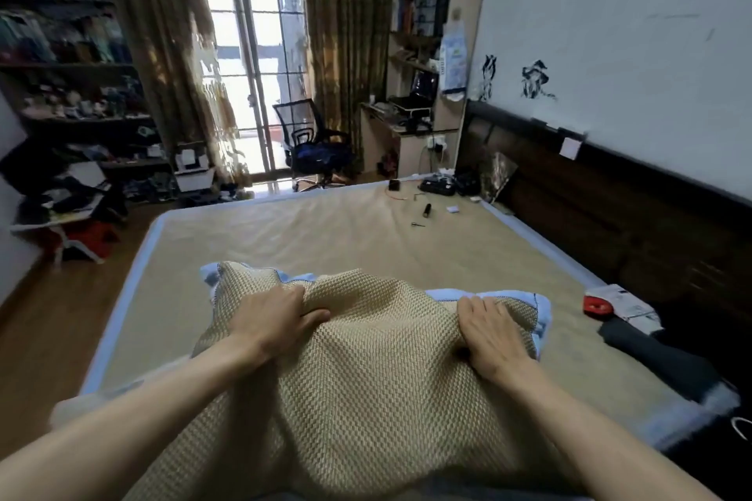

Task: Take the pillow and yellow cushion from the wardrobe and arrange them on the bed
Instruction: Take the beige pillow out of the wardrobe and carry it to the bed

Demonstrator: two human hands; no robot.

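A pillow (374, 378) with a tan woven cover and light blue edging is in front of me, over the near part of the bed (333, 240). My left hand (272, 321) pinches a fold of the cover near its top left. At the pillow's top right my right hand (494, 338) lies over the cover, fingers curled around its edge. The bed has a tan mat with a pale blue border. No yellow cushion is in view.
A dark headboard (610, 207) runs along the bed's right side. Small items, a cable and black devices (439, 187) lie at the bed's far corner. A red object (597, 305), papers and dark cloth (659, 358) sit at the near right. An office chair (313, 146) stands by the window.
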